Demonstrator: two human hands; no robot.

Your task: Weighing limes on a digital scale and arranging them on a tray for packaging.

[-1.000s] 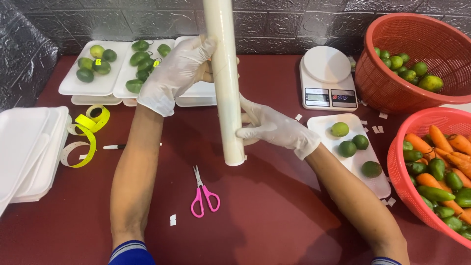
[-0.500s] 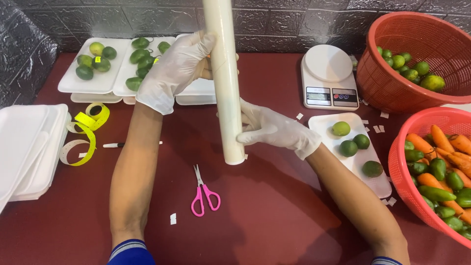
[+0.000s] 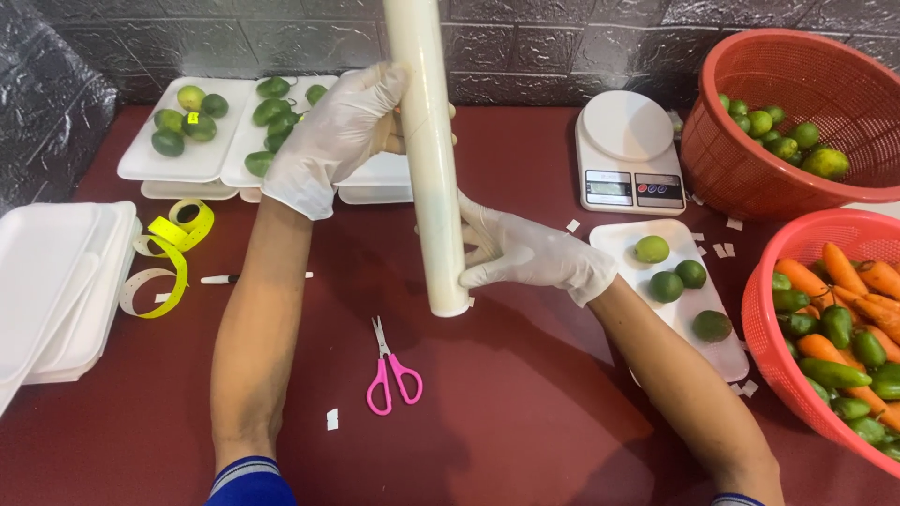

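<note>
I hold a long roll of clear cling film upright over the dark red table. My gloved left hand grips the roll high up. My gloved right hand grips it near its lower end, which hangs just above the table. To the right of that hand lies a white foam tray with several green limes on it.
Pink scissors lie below the roll. Foam trays with limes sit at the back left, a stack of empty foam trays and yellow tape strips at left. A white kitchen scale and two red baskets of produce stand at right.
The roll has stayed nearly in place; my hands have shifted only slightly on it.
</note>
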